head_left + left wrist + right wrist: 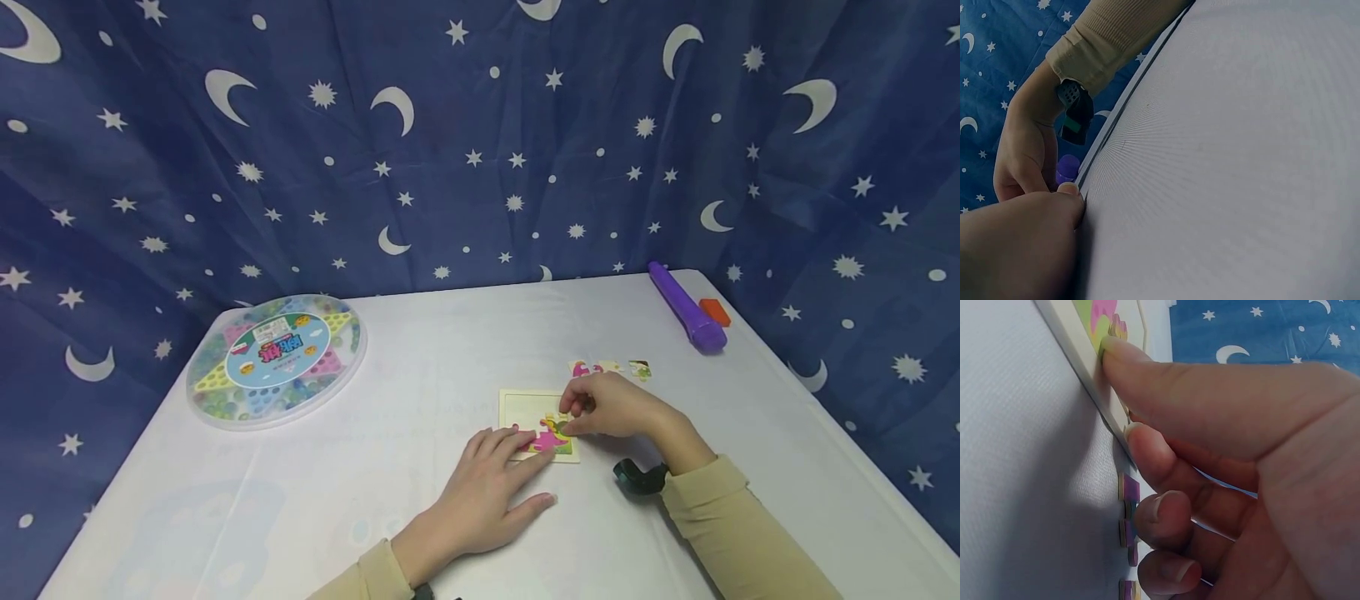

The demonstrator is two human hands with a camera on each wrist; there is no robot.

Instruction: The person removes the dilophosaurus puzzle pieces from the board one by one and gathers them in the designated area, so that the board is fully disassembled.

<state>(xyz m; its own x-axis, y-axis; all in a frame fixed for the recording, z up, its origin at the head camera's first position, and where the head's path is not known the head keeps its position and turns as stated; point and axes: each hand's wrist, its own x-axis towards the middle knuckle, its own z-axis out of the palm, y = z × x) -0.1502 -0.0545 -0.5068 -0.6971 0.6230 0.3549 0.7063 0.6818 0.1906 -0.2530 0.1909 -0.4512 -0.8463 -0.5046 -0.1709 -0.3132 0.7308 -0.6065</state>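
The puzzle board [525, 406] lies between my hands: my left hand [487, 483] rests spread fingers on its near-left part; my right hand [615, 406], nearer the loose pieces [640, 370], thumbs its right side, any pinch I cannot tell.

At the table's [420, 358] far left corner sits the game box [277, 367]; by the far right corner lies the stick [686, 310], a block [715, 312] between it and the right edge. Puzzle pieces [551, 442] occupy the tray's [525, 407] near part; loose pieces [640, 369] lie behind its right side. The left hand [487, 492] covers its near left corner.
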